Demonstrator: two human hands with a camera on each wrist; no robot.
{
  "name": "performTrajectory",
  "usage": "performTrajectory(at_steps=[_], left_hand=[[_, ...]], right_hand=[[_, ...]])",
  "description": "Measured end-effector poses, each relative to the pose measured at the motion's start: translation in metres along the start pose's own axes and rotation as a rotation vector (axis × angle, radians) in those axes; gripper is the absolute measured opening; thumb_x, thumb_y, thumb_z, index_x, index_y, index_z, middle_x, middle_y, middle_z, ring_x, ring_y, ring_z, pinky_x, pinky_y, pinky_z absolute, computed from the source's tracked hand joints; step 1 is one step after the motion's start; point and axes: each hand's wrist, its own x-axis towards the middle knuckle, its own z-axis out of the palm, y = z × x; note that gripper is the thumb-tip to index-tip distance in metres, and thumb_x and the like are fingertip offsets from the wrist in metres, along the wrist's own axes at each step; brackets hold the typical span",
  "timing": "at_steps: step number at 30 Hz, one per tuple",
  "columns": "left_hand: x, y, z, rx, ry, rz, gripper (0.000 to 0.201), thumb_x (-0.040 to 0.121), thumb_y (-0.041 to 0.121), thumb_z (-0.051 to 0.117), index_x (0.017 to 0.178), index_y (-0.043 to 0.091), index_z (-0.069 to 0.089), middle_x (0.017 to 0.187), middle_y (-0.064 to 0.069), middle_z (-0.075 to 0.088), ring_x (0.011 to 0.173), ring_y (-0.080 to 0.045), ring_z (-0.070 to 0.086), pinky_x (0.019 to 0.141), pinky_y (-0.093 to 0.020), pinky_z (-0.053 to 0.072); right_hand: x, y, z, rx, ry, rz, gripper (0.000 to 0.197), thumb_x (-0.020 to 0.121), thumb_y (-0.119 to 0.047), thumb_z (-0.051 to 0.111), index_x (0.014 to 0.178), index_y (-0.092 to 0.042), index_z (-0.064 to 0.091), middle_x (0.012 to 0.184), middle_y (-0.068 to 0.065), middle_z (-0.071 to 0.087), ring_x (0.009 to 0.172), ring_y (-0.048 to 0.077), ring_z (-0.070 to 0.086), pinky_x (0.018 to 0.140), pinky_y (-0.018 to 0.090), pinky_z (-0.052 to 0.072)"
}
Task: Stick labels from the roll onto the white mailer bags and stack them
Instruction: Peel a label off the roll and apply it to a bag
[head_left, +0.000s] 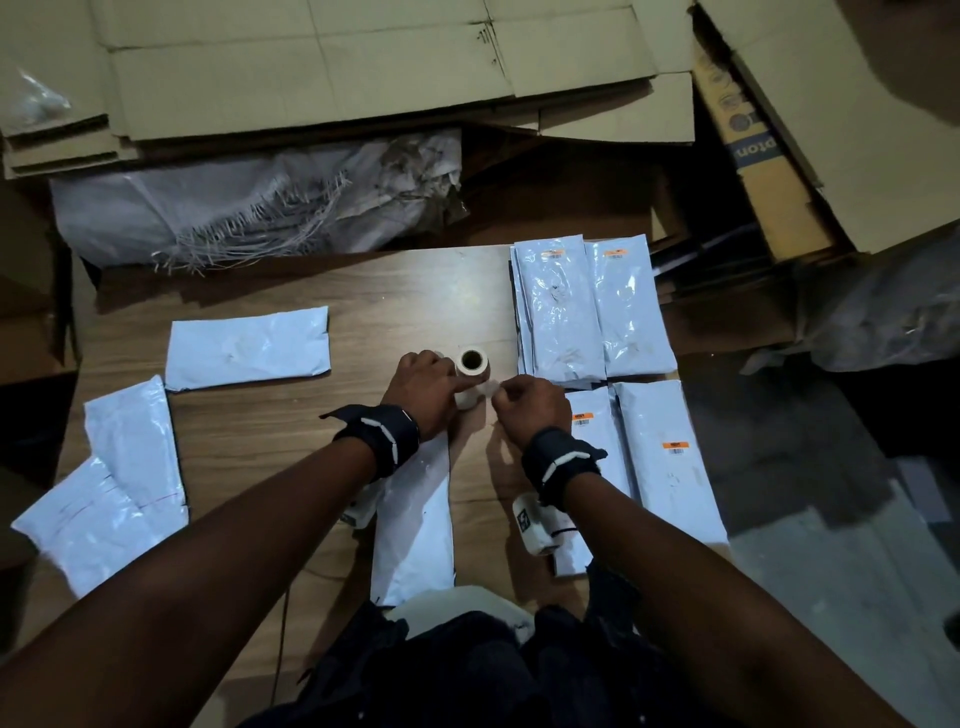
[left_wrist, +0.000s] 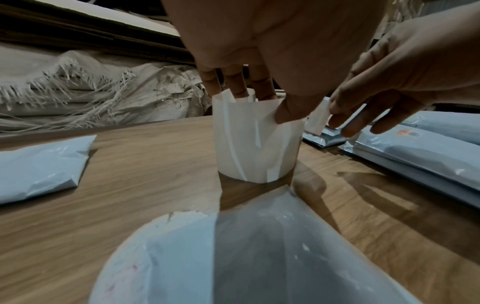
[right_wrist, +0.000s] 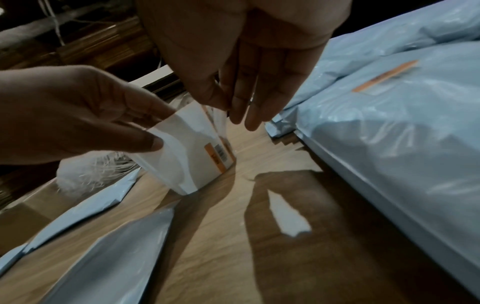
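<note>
Left hand (head_left: 422, 387) curls round the roll (head_left: 471, 375) standing mid-table, right hand (head_left: 527, 405) pinches the loose label end, so I'd hold the roll steady and peel slowly toward the right edge to avoid tearing.

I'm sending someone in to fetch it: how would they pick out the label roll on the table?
On the wooden table, look between the loose unlabelled mailers on the left and the orange-labelled mailer stacks on the right. The label roll stands there, under the left hand: the only small white cylinder with a dark hollow core among flat bags.
</note>
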Motion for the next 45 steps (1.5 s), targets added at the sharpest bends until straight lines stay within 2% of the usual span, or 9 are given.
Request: performTrajectory(at_steps=[5,12,15,18,20,27,36,42,45], left_hand=[[-0.007,-0.002,-0.003,-0.031,0.047,-0.059,0.032,0.081,0.031,0.066,0.112,0.033,0.067,0.102,-0.002,0.064,0.105,-0.032,0.054,0.090,-0.041,0.037],[-0.028,0.006,-0.010,-0.301,0.374,-0.118,0.017,0.085,0.041,0.066,0.094,0.027,0.066,0.093,0.002,0.064,0.084,-0.025,0.057,0.075,-0.037,0.041],[-0.044,0.011,-0.008,-0.668,0.286,-0.260,0.027,0.092,0.049,0.056,0.086,0.025,0.067,0.080,0.004,0.069,0.071,-0.016,0.061,0.065,-0.030,0.047],[-0.059,0.019,-0.017,-1.196,0.069,-0.328,0.036,0.099,0.039,0.052,0.079,0.014,0.068,0.075,-0.005,0.071,0.057,-0.010,0.062,0.054,-0.022,0.046],[-0.070,0.023,-0.027,-1.340,-0.050,-0.352,0.036,0.101,0.033,0.050,0.080,0.010,0.067,0.076,-0.011,0.070,0.051,-0.006,0.059,0.046,-0.013,0.040],[-0.092,0.009,-0.023,-1.330,-0.193,-0.353,0.036,0.094,0.040,0.061,0.096,0.006,0.071,0.088,-0.003,0.076,0.065,-0.011,0.061,0.053,-0.024,0.037],[-0.115,-0.007,-0.014,-1.297,-0.050,-0.355,0.017,0.092,0.023,0.066,0.088,0.007,0.070,0.083,-0.002,0.075,0.066,-0.010,0.062,0.051,-0.017,0.039],[-0.126,-0.015,-0.001,-1.307,0.070,-0.375,0.016,0.092,0.012,0.065,0.087,-0.003,0.069,0.081,-0.007,0.072,0.060,-0.007,0.061,0.058,-0.015,0.047],[-0.127,-0.025,0.007,-1.273,0.093,-0.387,0.016,0.093,0.015,0.065,0.085,0.002,0.070,0.080,-0.002,0.073,0.063,-0.010,0.063,0.062,-0.020,0.051]], right_hand=[[-0.006,0.016,-0.012,0.124,0.085,0.106,0.026,0.088,-0.045,0.058,0.094,-0.024,0.073,0.094,-0.001,0.074,0.093,0.024,0.067,0.076,0.025,0.047],[-0.037,0.029,-0.027,0.259,0.134,0.103,0.047,0.080,-0.071,0.057,0.087,-0.027,0.073,0.087,-0.011,0.074,0.086,0.012,0.066,0.083,0.031,0.052],[-0.052,0.031,-0.027,0.206,0.136,0.030,0.049,0.079,-0.070,0.059,0.080,-0.023,0.073,0.082,-0.008,0.074,0.085,0.017,0.067,0.079,0.035,0.052],[-0.062,0.031,-0.023,0.200,0.172,-0.049,0.045,0.078,-0.064,0.065,0.075,-0.020,0.073,0.077,-0.004,0.073,0.079,0.019,0.067,0.074,0.034,0.051],[-0.069,0.028,-0.023,0.195,0.191,-0.107,0.042,0.078,-0.060,0.068,0.072,-0.019,0.073,0.073,-0.003,0.072,0.075,0.018,0.066,0.069,0.032,0.050],[-0.077,0.015,-0.015,0.169,0.209,-0.218,0.039,0.077,-0.055,0.072,0.067,-0.018,0.070,0.068,-0.003,0.069,0.070,0.020,0.064,0.063,0.032,0.047],[-0.082,0.009,0.008,0.099,0.145,-0.388,0.034,0.077,-0.049,0.076,0.067,-0.017,0.072,0.066,-0.001,0.069,0.064,0.022,0.063,0.060,0.037,0.052],[-0.077,0.004,0.017,0.069,0.021,-0.349,0.022,0.083,-0.040,0.074,0.081,-0.019,0.072,0.082,-0.002,0.072,0.078,0.019,0.065,0.071,0.034,0.052],[-0.072,0.004,0.019,0.205,-0.030,-0.251,0.016,0.086,-0.040,0.071,0.081,-0.025,0.073,0.079,-0.008,0.073,0.078,0.012,0.067,0.075,0.031,0.053]])
